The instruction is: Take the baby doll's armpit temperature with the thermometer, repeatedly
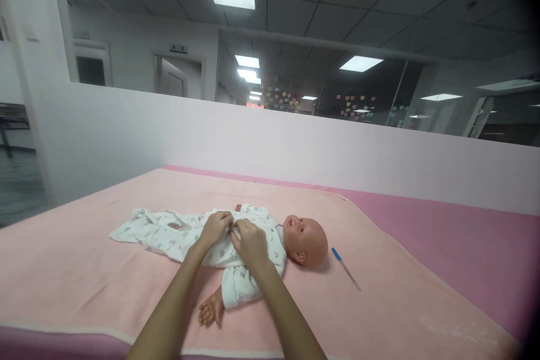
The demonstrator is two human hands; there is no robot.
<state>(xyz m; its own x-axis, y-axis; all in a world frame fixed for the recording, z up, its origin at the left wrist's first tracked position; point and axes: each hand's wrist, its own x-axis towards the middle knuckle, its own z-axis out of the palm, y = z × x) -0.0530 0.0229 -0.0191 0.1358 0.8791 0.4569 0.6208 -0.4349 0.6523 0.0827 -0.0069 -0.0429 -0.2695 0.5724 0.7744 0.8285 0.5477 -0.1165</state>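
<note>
A baby doll lies on its back, its head to the right. It wears a white printed baby suit with long sleeves, whose legs stretch out flat to the left. My left hand rests on the front of the suit with its fingers curled into the cloth. Close beside it, my right hand pinches the suit at the doll's chest. The fingertips of both hands almost meet there, and the exact bit of cloth between them is hidden. One doll hand sticks out of the near sleeve.
A blue-capped pen-like stick lies right of the doll's head. Under everything spreads a peach blanket over a pink padded surface. A low white wall with glass above it stands behind.
</note>
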